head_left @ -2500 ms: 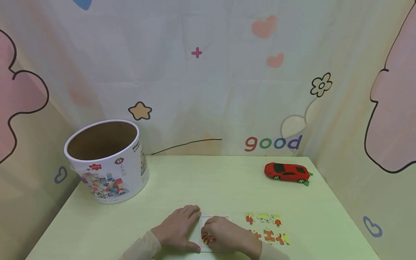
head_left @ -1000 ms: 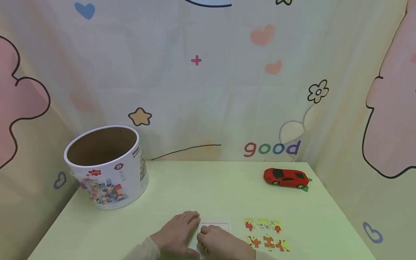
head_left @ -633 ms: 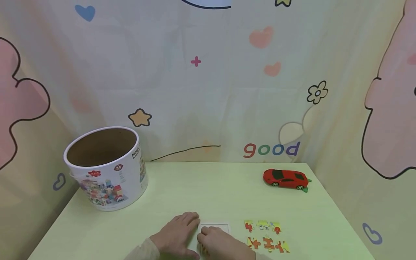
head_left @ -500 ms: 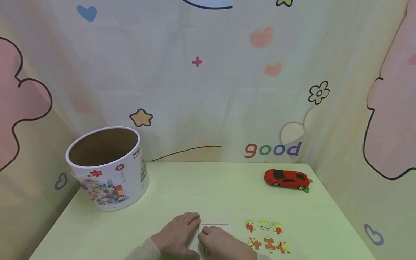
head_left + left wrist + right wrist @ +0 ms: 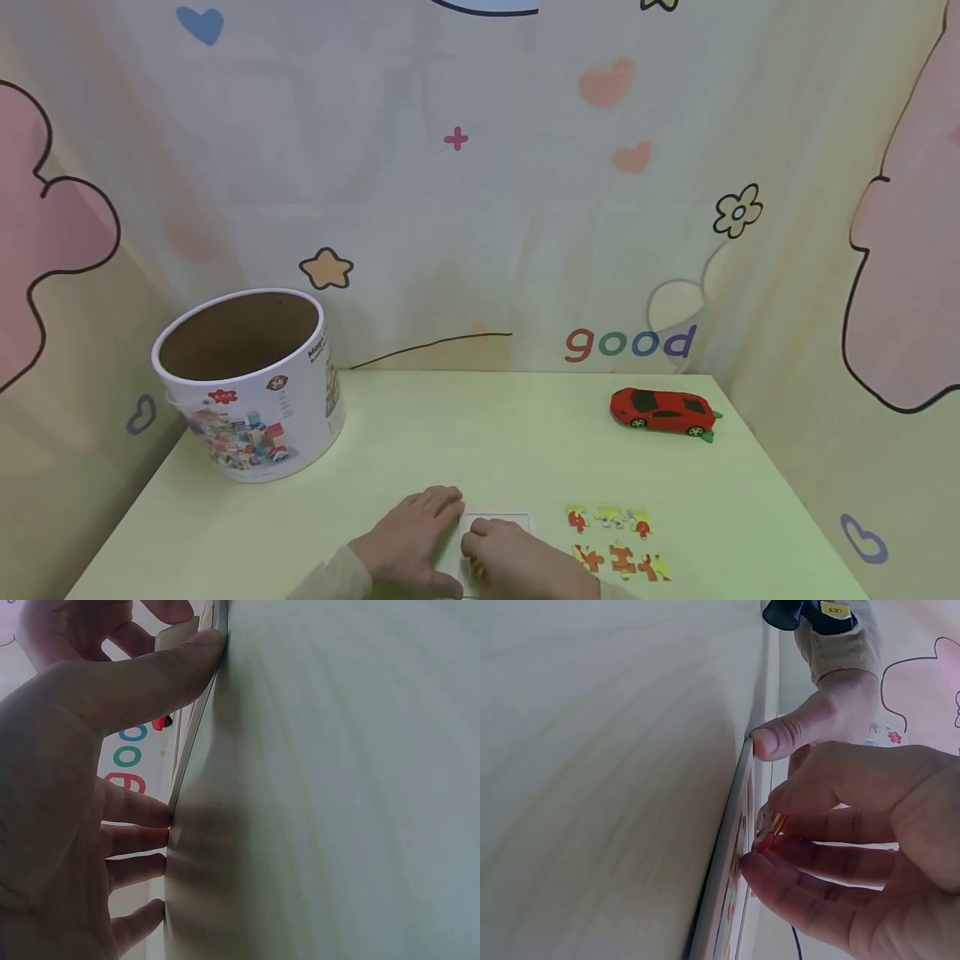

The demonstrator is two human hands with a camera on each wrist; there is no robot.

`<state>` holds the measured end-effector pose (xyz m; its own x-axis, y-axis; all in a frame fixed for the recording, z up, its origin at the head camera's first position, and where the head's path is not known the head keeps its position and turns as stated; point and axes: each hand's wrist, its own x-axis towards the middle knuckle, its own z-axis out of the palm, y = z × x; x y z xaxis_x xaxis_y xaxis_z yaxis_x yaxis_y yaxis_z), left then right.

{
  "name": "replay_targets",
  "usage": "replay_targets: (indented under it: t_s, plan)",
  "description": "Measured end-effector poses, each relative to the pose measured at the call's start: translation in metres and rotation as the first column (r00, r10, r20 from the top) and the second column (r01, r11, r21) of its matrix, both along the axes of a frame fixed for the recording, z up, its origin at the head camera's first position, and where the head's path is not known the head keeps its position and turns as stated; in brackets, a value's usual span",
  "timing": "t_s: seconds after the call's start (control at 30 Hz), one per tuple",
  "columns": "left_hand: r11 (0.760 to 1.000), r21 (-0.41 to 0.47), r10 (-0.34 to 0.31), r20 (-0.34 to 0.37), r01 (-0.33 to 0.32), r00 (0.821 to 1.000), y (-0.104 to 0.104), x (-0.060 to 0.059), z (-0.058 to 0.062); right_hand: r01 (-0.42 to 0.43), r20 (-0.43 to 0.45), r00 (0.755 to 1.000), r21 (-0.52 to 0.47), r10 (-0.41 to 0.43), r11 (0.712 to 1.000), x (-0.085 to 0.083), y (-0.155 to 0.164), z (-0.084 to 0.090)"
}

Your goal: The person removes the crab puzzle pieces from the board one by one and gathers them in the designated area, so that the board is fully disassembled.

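A shallow white puzzle tray point(image 5: 517, 521) lies flat at the near middle of the table. My left hand point(image 5: 416, 542) rests along its left side, thumb at the near corner and fingers extended toward the far one, as the left wrist view also shows. Over the tray, my right hand point(image 5: 525, 560) pinches a small puzzle piece point(image 5: 774, 827) between thumb and fingers. The piece is tipped up on edge, its red-and-yellow print facing the right wrist camera and its plain back showing in the left wrist view. Printed pieces lie inside the tray, largely hidden by the right hand.
Several loose yellow-and-orange puzzle pieces point(image 5: 622, 560) lie in two rows right of the tray. A red toy car point(image 5: 663, 411) stands at the back right, with something green beneath its rear. At the back left is a large white bucket point(image 5: 300, 417). A printed curtain surrounds the table.
My right hand has shifted slightly toward the near side of the tray since the oldest frame, still over it. The left hand stays at the tray's left side. The head view has tilted up a little.
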<state>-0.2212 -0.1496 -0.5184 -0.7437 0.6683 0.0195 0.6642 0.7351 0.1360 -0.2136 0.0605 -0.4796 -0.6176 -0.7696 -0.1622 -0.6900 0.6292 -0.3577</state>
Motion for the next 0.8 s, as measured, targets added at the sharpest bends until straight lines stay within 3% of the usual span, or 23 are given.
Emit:
replay_targets:
  t_s: [0.8]
  plan:
    - [1.0,-0.004,-0.005,-0.032,0.005,0.999,0.0,-0.002,-0.002,0.053,0.008,0.999,-0.094,-0.052,0.994,-0.003,0.025,0.013]
